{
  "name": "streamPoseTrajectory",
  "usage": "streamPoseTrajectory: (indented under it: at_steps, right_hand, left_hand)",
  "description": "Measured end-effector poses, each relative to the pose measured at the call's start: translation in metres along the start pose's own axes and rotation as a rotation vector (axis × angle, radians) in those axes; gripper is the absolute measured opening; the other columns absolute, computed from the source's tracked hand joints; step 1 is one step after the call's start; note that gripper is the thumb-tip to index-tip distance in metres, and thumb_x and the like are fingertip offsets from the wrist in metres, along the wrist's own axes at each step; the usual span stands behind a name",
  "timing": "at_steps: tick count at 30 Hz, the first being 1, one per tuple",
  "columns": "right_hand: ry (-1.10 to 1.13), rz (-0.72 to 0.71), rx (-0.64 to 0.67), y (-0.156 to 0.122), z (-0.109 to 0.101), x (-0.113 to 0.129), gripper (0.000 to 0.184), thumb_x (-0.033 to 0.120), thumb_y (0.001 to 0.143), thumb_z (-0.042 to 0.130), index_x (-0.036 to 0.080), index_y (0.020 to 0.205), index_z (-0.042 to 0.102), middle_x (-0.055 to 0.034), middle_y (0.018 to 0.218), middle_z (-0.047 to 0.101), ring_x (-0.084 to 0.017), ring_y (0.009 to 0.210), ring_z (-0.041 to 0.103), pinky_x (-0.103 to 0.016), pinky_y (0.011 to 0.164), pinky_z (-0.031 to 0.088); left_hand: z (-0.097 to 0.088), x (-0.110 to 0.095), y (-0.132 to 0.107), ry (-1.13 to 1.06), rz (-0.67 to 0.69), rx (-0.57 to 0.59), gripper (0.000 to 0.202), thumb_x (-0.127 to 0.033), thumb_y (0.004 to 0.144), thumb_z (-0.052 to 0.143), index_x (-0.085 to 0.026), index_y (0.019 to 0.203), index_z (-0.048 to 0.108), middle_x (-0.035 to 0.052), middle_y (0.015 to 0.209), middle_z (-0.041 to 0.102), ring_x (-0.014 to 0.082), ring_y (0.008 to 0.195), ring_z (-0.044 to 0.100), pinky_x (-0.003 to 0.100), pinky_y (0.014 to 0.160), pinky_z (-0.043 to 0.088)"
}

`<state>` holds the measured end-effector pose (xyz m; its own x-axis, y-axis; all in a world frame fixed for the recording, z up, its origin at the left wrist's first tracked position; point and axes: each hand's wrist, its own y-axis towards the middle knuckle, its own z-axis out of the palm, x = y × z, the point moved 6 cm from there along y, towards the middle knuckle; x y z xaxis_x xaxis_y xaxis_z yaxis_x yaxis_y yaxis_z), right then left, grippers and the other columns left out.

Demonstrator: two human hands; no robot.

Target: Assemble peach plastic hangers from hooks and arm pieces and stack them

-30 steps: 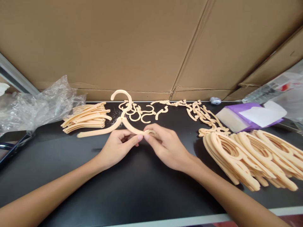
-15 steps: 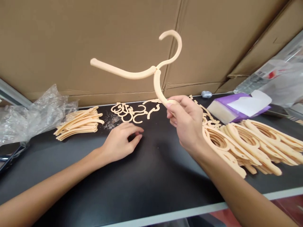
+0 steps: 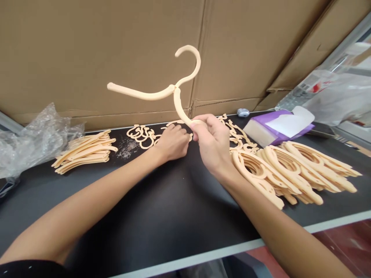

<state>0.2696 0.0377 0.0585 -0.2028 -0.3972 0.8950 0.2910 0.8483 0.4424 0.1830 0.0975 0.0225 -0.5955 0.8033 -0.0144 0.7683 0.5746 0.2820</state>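
A cream plastic clothes hanger (image 3: 156, 95) is held up in front of the cardboard, its hook at the top and one arm pointing left. My right hand (image 3: 213, 141) is closed on its other arm, thumb and fingers pinching it. Low over the black table, my left hand (image 3: 174, 141) is curled among loose cream hanger hooks (image 3: 142, 135). Its fingertips are hidden beneath the knuckles, so what they grip does not show. Left of that hand lies a pile of hanger arms (image 3: 87, 151).
Stacks of folded hangers (image 3: 278, 170) lie at the right, with more small parts (image 3: 242, 139) behind them. A purple tissue pack (image 3: 278, 127) stands near a small whitish-blue object (image 3: 242, 112). Crumpled clear plastic (image 3: 40, 139) sits at left; cardboard (image 3: 101, 58) walls the back.
My left hand has moved forward and right onto the loose hooks, and its fingers have curled. My right hand still holds the hanger. The whole view has shifted slightly.
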Motion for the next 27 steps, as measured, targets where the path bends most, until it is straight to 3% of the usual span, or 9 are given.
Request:
streamPoseTrajectory:
  at_steps: [4, 7, 11, 15, 17, 20, 27]
  right_hand:
    - [0.013, 0.025, 0.0, -0.002, 0.0, 0.003, 0.007, 0.026, 0.085, 0.057, 0.022, 0.08, 0.061, 0.0053, 0.067, 0.055, -0.013, 0.064, 0.051, -0.028, 0.067, 0.041]
    - [-0.029, 0.052, 0.042, -0.004, 0.004, 0.003, 0.011, 0.029, 0.085, 0.061, 0.022, 0.077, 0.06, 0.0065, 0.062, 0.052, -0.012, 0.06, 0.047, -0.027, 0.062, 0.037]
    - [-0.162, 0.053, 0.109, -0.005, 0.01, -0.002, 0.029, 0.043, 0.086, 0.067, 0.021, 0.069, 0.057, 0.0058, 0.06, 0.052, -0.012, 0.058, 0.045, -0.028, 0.062, 0.035]
    - [-0.378, 0.048, 0.168, -0.005, 0.014, -0.012, 0.043, 0.059, 0.085, 0.066, 0.021, 0.066, 0.058, 0.0039, 0.061, 0.054, -0.013, 0.061, 0.046, -0.03, 0.064, 0.033]
    - [-0.455, 0.077, 0.177, -0.004, 0.014, -0.02, 0.044, 0.061, 0.084, 0.066, 0.02, 0.067, 0.06, 0.0034, 0.061, 0.055, -0.014, 0.061, 0.047, -0.03, 0.064, 0.032]
    - [-0.51, 0.121, 0.164, 0.0, 0.011, -0.03, 0.044, 0.061, 0.083, 0.065, 0.021, 0.066, 0.06, 0.0033, 0.06, 0.053, -0.014, 0.06, 0.045, -0.031, 0.062, 0.03]
    - [-0.543, 0.168, 0.152, 0.005, 0.008, -0.04, 0.044, 0.062, 0.08, 0.065, 0.021, 0.063, 0.057, 0.0039, 0.058, 0.048, -0.015, 0.061, 0.044, -0.031, 0.063, 0.03]
  left_hand:
    - [-0.015, -0.025, -0.043, 0.102, 0.038, 0.046, 0.025, -0.016, 0.094, 0.046, -0.009, 0.091, 0.07, 0.0154, 0.088, 0.072, 0.0277, 0.084, 0.067, 0.045, 0.087, 0.046]
    - [-0.035, -0.028, -0.083, 0.206, 0.069, -0.056, 0.025, -0.018, 0.096, 0.044, -0.012, 0.09, 0.068, 0.0107, 0.085, 0.072, 0.024, 0.079, 0.067, 0.039, 0.081, 0.048]
    - [-0.054, 0.006, -0.138, 0.138, -0.062, -0.182, 0.025, -0.023, 0.098, 0.046, -0.016, 0.085, 0.065, 0.0034, 0.076, 0.07, 0.0179, 0.067, 0.062, 0.032, 0.07, 0.046]
    - [-0.061, 0.059, -0.176, 0.034, -0.374, -0.225, 0.032, -0.038, 0.096, 0.048, -0.019, 0.075, 0.064, -0.0007, 0.063, 0.063, 0.0145, 0.057, 0.056, 0.028, 0.061, 0.041]
    - [-0.064, 0.08, -0.185, -0.06, -0.505, -0.245, 0.034, -0.043, 0.094, 0.049, -0.019, 0.076, 0.065, -0.0011, 0.063, 0.064, 0.0135, 0.056, 0.055, 0.027, 0.059, 0.04]
    - [-0.069, 0.098, -0.188, -0.203, -0.578, -0.261, 0.035, -0.047, 0.093, 0.051, -0.019, 0.078, 0.066, -0.0003, 0.069, 0.067, 0.0141, 0.062, 0.057, 0.027, 0.061, 0.041]
    - [-0.075, 0.11, -0.192, -0.448, -0.653, -0.333, 0.032, -0.046, 0.091, 0.058, -0.017, 0.087, 0.07, 0.0022, 0.075, 0.069, 0.0159, 0.066, 0.059, 0.028, 0.063, 0.043]
